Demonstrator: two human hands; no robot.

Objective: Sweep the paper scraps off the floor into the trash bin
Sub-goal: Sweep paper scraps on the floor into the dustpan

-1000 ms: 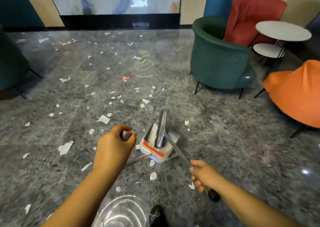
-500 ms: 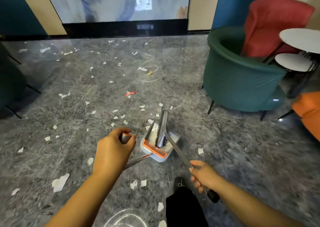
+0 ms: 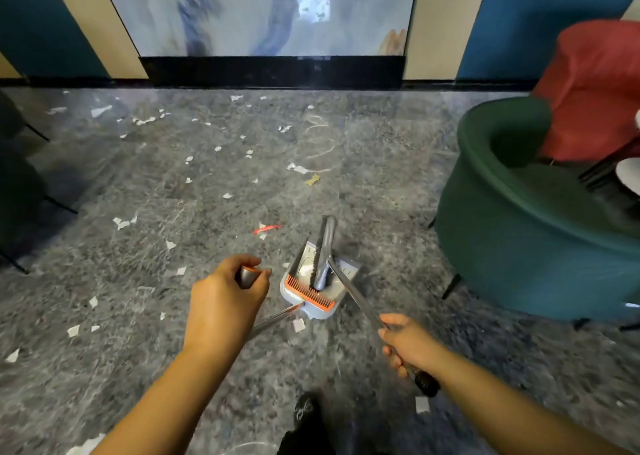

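Observation:
A grey dustpan [image 3: 341,272] with an orange comb edge hangs just above the floor in front of me. Its metal handle runs down-left into my left hand [image 3: 225,304], which is closed around the handle's top. A grey broom head [image 3: 325,246] rests inside the pan. The broom's metal stick slants down-right into my right hand [image 3: 407,345], which grips it near its black end. White paper scraps [image 3: 121,222] lie scattered over the grey marble floor, mostly ahead and to the left. A red scrap [image 3: 266,228] lies just beyond the pan. No trash bin is in view.
A green armchair [image 3: 526,246] stands close on the right, with a red chair [image 3: 595,87] behind it. A dark chair [image 3: 14,184] is at the left edge. A wall with a large picture panel [image 3: 256,11] closes the far side. My black shoe [image 3: 304,416] shows below.
I have stepped forward: the wall and green armchair are nearer, and scraps that lay ahead are now beside me. Both hands keep the same hold on dustpan and broom.

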